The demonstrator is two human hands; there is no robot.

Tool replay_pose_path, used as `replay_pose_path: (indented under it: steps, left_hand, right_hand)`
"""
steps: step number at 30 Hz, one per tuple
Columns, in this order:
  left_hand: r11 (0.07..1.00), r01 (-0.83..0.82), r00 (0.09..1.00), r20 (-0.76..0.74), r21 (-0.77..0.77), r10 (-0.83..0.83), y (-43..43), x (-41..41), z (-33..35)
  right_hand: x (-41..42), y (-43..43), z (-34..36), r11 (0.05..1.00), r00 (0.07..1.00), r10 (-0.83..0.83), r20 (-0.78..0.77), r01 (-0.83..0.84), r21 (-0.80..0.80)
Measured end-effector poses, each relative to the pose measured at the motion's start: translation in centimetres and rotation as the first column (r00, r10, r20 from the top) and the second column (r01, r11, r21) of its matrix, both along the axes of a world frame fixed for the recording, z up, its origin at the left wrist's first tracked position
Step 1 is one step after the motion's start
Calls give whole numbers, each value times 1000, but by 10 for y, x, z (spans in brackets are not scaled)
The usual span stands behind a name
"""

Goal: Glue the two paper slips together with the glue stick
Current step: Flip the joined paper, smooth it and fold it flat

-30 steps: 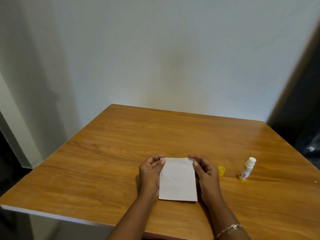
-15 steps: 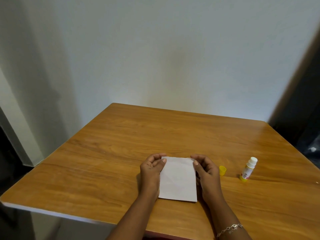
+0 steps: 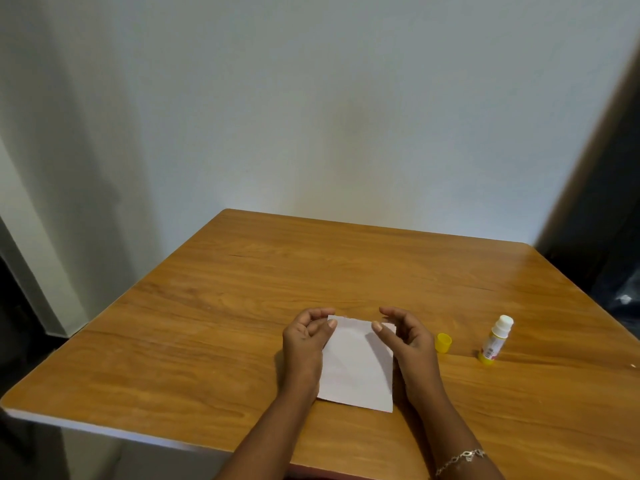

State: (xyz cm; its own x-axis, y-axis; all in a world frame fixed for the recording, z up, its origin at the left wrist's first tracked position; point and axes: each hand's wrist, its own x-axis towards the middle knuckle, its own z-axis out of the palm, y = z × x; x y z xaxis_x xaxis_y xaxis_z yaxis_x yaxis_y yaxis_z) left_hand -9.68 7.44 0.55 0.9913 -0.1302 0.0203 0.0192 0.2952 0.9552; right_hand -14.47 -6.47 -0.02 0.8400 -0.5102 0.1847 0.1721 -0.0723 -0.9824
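The white paper slips (image 3: 356, 372) lie stacked on the wooden table (image 3: 207, 358) near its front edge; I cannot tell the two slips apart. My left hand (image 3: 304, 344) is at their left side, with its thumb on the far left corner and its fingers curled over the far edge. At the far right corner, my right hand (image 3: 408, 341) is slightly raised and casts a shadow on the paper, its thumb and curled fingers closing on that corner. The glue stick (image 3: 495, 339) stands uncapped to the right, with its yellow cap (image 3: 444, 342) beside it.
A white wall stands behind the table's far edge. On the right there is a dark doorway or curtain.
My right hand has lifted a little and its thumb has moved inward over the far right corner. My left hand and the paper have stayed almost still.
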Motion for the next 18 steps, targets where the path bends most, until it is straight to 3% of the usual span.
replay_pose_path:
  steps: [2,4,6,12,18]
  left_hand:
    - [999,-3,996,90,35,0,2,0,6]
    - [996,-6,980,200,84,-11,3,0,13]
    - [989,-11,955,293,145,-32,2,0,22]
    - [967,-53,889,452,247,-67,8,-2,45]
    - [928,-135,843,533,346,-76,12,-3,58]
  right_hand:
    - [0,0,15,959,999,23,-43,-35,-282]
    - [4,0,33,829,994,63,-89,-102,-550]
    - [10,2,51,712,985,81,-154,-165,-683]
    - [15,11,78,631,971,161,-175,-238,-739]
    - [14,11,88,662,950,243,-194,-308,-683]
